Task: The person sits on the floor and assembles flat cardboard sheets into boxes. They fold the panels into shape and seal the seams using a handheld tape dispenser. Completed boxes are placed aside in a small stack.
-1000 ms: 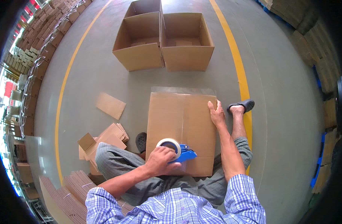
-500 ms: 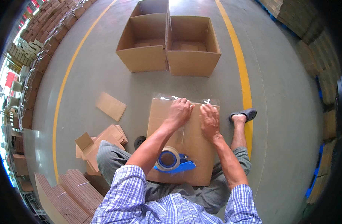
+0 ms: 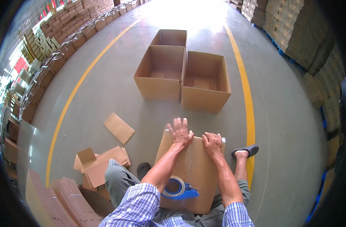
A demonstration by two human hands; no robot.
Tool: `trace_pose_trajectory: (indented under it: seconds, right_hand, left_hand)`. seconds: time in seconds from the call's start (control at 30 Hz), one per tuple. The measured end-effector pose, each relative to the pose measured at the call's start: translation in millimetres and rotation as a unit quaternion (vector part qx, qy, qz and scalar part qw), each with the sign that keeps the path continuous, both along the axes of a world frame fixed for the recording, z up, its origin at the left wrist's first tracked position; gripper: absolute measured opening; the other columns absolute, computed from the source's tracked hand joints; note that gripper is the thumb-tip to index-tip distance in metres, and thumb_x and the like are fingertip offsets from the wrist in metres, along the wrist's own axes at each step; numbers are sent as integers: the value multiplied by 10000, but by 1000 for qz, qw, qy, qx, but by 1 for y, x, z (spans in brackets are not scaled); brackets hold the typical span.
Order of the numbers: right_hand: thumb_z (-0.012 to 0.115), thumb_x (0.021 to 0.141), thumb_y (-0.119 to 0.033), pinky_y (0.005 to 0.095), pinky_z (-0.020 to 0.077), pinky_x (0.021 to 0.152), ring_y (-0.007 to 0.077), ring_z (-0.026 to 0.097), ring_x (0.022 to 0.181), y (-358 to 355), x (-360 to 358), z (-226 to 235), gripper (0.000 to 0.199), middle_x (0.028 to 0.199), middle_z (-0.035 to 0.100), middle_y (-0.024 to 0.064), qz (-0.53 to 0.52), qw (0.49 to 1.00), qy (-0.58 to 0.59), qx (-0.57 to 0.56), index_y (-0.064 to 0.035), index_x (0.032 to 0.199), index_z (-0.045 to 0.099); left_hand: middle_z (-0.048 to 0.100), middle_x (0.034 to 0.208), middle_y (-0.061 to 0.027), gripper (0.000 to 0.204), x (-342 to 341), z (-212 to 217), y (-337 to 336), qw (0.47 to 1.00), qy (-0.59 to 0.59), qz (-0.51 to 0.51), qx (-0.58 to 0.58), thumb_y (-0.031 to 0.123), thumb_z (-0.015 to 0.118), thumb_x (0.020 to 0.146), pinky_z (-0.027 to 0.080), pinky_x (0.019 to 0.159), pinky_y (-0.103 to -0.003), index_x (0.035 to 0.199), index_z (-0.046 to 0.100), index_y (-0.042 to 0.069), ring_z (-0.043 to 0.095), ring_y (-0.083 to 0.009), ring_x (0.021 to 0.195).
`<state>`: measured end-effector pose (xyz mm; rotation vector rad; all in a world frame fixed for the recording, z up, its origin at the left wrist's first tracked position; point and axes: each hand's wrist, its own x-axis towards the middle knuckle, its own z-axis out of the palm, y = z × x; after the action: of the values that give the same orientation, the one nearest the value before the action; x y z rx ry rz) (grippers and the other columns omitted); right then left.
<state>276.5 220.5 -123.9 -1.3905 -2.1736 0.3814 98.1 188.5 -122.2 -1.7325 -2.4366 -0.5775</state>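
Observation:
A brown cardboard box [image 3: 188, 162] rests between my legs, its taped seam running away from me. My left hand [image 3: 181, 134] is at its far edge, fingers spread and reaching past the edge. Closer to the far right corner, my right hand [image 3: 213, 144] presses on the edge with its fingers stretched over it. Bits of clear tape [image 3: 223, 140] show at the far corners; the side they run down is hidden. A blue tape dispenser [image 3: 185, 194] with a roll of tape lies on the near part of the box, touched by neither hand.
Three open cardboard boxes [image 3: 157, 89] stand ahead on the grey floor. At my left are a loose cardboard piece [image 3: 119, 128], a pile of cut pieces [image 3: 106, 162] and bundled flat cartons [image 3: 72, 200]. Stacked cartons [image 3: 290, 34] line both sides beyond yellow lines [image 3: 245, 96].
The view has tilted up, so everything sits lower in it. My left hand has spread its fingers past the edge, and the tape at the far edge is now mostly folded down.

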Motion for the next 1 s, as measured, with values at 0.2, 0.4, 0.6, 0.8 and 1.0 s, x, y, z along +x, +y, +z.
trace_pose_trajectory:
  seconds: [0.2,0.4,0.6,0.8,1.0]
  right_hand:
    - [751,628,-348,458,381,1044,372,458,1254,14,42,-12,839,1328,496,215,-338,939,-25,-56,-43,1343,435]
    - [707,633,-364,403,511,875,368,653,966,35,76,-24,588,1043,669,245,-344,895,31,-282,16,1075,635]
    - [710,614,-256,396,531,813,350,678,879,48,87,-28,398,911,701,203,-324,907,7,-270,-5,920,672]
    - [780,658,-242,387,530,769,312,679,826,33,70,-28,373,873,699,175,-347,933,17,-92,-13,925,657]
    - [590,939,-416,315,517,758,150,639,852,20,73,-39,436,952,686,120,-203,908,267,-250,-5,1077,627]
  left_hand:
    - [323,1421,-257,911,-34,4,-4,965,-198,173,-5,256,665,683,223,1086,-555,1472,252,69,302,-401,1330]
    - [432,1206,-268,812,-55,3,-2,925,-300,227,48,69,613,669,398,991,-460,1406,285,-19,454,-430,1153]
    - [448,1171,-263,701,-71,-13,0,914,-320,245,52,16,569,719,487,884,-453,1383,346,15,548,-419,1032]
    - [562,1034,-172,581,-75,-27,0,934,-302,166,89,-4,584,741,514,806,-375,1312,485,41,607,-273,924]
    - [637,938,-70,459,-102,-35,-9,762,-646,-34,43,129,590,918,504,747,-260,1348,468,23,602,-146,814]
